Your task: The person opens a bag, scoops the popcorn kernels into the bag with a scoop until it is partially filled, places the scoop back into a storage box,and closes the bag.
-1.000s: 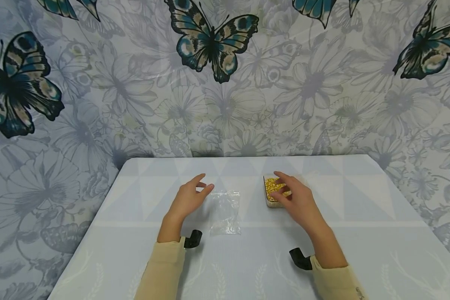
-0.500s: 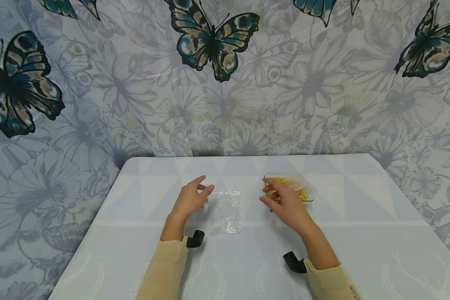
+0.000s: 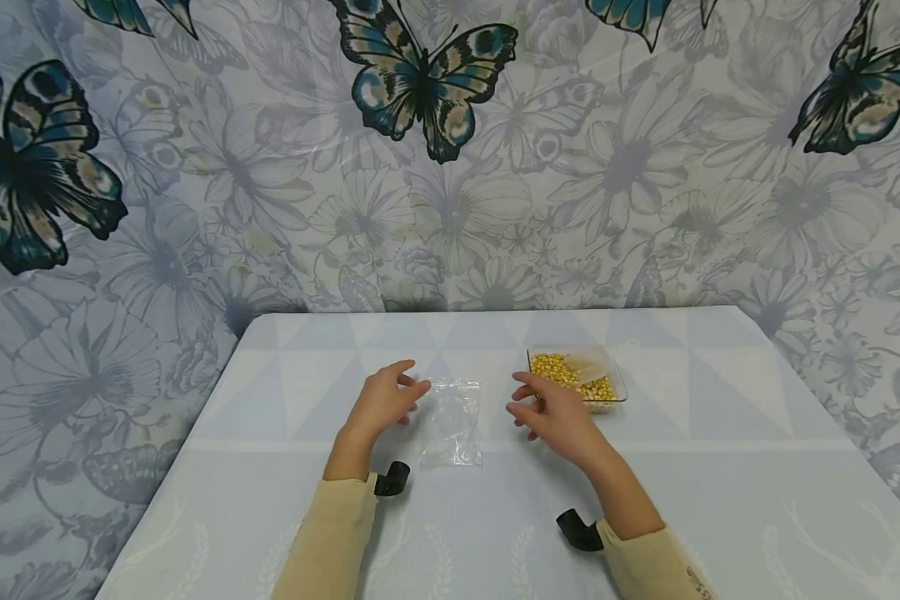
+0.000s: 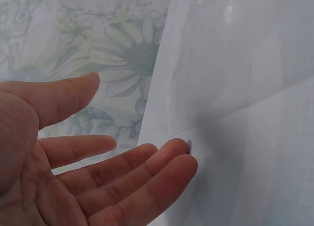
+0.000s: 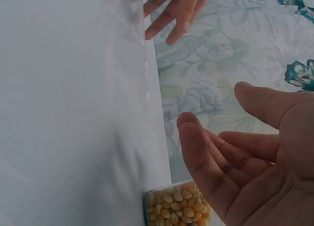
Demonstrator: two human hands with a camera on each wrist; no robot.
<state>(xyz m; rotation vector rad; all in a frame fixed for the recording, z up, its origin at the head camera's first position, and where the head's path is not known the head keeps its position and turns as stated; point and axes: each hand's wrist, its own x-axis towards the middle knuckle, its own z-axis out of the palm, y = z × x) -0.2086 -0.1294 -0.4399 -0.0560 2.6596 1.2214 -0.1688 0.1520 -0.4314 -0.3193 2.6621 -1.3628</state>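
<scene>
A clear plastic bag [image 3: 452, 425] lies flat on the table between the two hands, and it looks empty. My left hand [image 3: 381, 402] hovers at the bag's left side, fingers relaxed and holding nothing; the left wrist view shows its palm [image 4: 44, 191] bare. To the right of the bag, my right hand [image 3: 558, 421] is in the air with loosely bent fingers and nothing in them. Behind it stands a clear rectangular container [image 3: 621, 390] of yellow corn kernels [image 3: 555, 367], with a pale, translucent piece [image 3: 587, 367] lying on the kernels. Kernels [image 5: 174, 206] also show in the right wrist view.
The white patterned table [image 3: 450, 533] reaches back to a wall covering [image 3: 480, 217] printed with flowers and butterflies. A black device [image 3: 393, 479] sits at the left wrist and another black device [image 3: 579, 531] at the right wrist.
My right hand has moved left and toward me, away from above the container, so more of the kernels show. The left hand has shifted only slightly. Bag and container stay put.
</scene>
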